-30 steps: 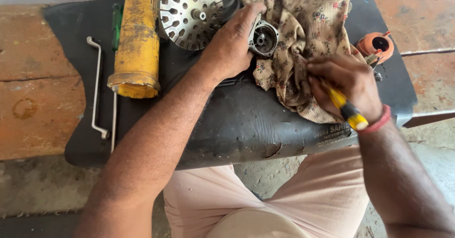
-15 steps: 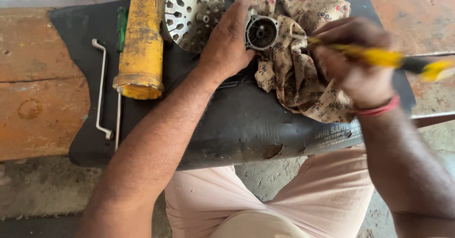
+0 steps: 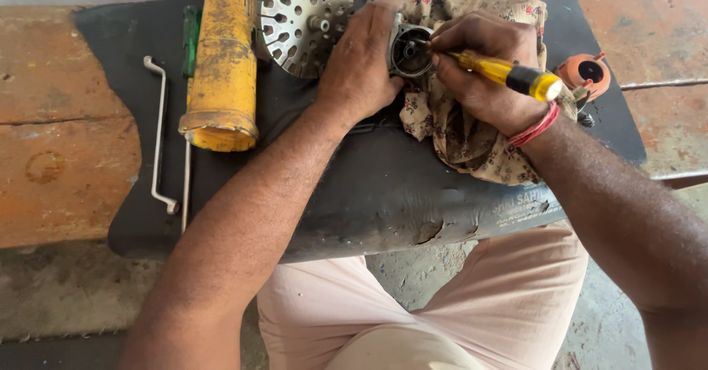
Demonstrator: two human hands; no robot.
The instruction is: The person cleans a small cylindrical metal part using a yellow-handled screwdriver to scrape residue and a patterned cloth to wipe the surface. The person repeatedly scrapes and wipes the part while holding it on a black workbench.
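My left hand (image 3: 363,64) grips a small round grey metal housing (image 3: 408,49) that rests on a flowered cloth (image 3: 472,130). My right hand (image 3: 483,71) holds a screwdriver with a yellow and black handle (image 3: 512,75); its tip sits inside the housing's dark opening. Both hands are over a black rubber mat (image 3: 369,193) laid across a stone slab.
A worn yellow tool body (image 3: 221,68) lies on the mat at the left beside a green-handled tool (image 3: 191,38). A round slotted metal disc (image 3: 302,16) lies behind my left hand. A bent metal rod (image 3: 158,134) lies left. An orange round part (image 3: 586,75) sits right.
My right hand swung the screwdriver up from the cloth and brought its tip into the housing. My left hand stayed on the housing.
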